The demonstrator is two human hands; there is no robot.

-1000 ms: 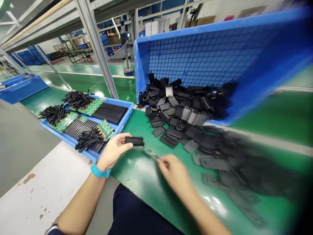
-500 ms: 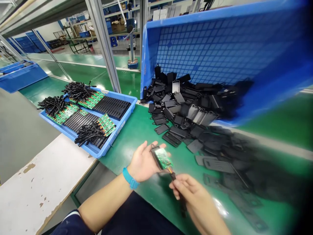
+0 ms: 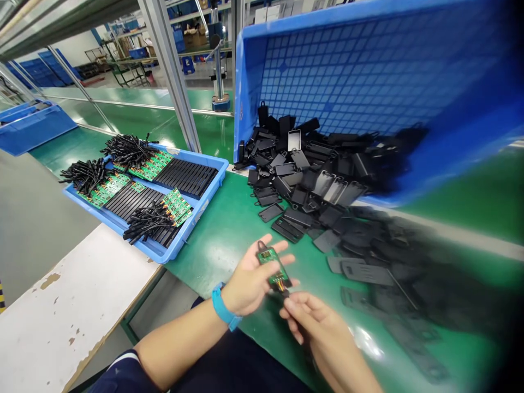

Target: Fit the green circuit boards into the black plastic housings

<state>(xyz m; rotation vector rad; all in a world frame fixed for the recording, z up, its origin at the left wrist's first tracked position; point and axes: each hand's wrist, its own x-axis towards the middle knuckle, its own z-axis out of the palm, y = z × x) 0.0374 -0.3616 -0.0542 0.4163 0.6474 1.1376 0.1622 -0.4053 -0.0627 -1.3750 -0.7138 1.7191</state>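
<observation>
A green circuit board [image 3: 266, 255] lies in a black plastic case [image 3: 261, 246] with a loop at its far end. My left hand [image 3: 249, 281] cradles the case on its palm, thumb pressed across the board. Coloured wires run from the board's near end into a black cable [image 3: 285, 295]. Thumb and fingers of my right hand [image 3: 313, 322] pinch that cable just below the case. The rest of the cable is mostly hidden behind my right hand.
To the left, a blue tray [image 3: 176, 254] holds wired green boards [image 3: 177, 204] and rows of black cases [image 3: 188, 177]. A large tipped blue crate [image 3: 327, 71] spills black case parts [image 3: 295, 218] over the green bench [image 3: 213, 240]. A metal post [image 3: 167, 71] stands behind the tray.
My left thumb has come down onto the board, which now sits flat in the case. My right hand has shifted slightly up along the cable, closer to the case.
</observation>
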